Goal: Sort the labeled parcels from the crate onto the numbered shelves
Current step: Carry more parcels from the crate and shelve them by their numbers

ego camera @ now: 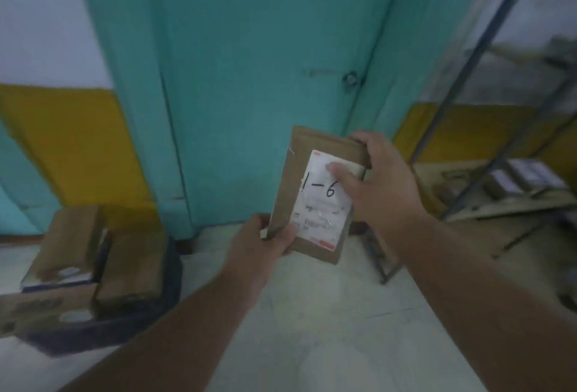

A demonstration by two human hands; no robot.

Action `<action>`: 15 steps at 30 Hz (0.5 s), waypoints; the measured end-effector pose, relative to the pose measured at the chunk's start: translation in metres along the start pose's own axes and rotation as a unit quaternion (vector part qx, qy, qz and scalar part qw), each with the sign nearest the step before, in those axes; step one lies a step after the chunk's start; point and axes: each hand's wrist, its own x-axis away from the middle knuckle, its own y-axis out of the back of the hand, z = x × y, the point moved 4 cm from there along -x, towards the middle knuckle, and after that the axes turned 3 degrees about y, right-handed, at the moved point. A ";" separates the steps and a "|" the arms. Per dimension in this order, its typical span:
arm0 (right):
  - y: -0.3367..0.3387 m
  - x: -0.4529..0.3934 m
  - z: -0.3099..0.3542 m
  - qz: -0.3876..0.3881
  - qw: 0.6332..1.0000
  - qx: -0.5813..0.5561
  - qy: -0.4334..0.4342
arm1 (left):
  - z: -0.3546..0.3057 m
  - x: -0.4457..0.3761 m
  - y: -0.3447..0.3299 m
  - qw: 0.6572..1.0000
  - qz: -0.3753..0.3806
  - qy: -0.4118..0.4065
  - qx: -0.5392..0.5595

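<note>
— Where were you standing?

— Facing a teal door (pixel 249 95), with a white and yellow wall on either side of it and a pale tiled floor (pixel 312 313) under me. On my right stood a metal shelf rack (pixel 462 104) with a few small boxes (pixel 524 177) on a lower shelf, blurred.

— And the parcel?

— I held one brown parcel (pixel 292 179) up in front of the door, in both hands, tilted a little. Its white label (pixel 321 201) faced me, with "1-6" written on it by hand.

— How did your hands sit on it?

— My left hand (pixel 265 245) gripped the lower left corner, thumb on the front near the label's bottom edge. My right hand (pixel 381 191) curled round the upper right edge, thumb pressed on the label's top.

— The rest of the parcels?

— Down at my left, a dark crate (pixel 150 313) on the floor held several more brown parcels (pixel 131 270), too blurred to read.
</note>
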 end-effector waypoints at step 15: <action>0.392 0.028 -0.299 -0.152 0.973 0.106 -0.136 | -0.068 0.044 -0.507 0.953 0.225 -0.163 -0.118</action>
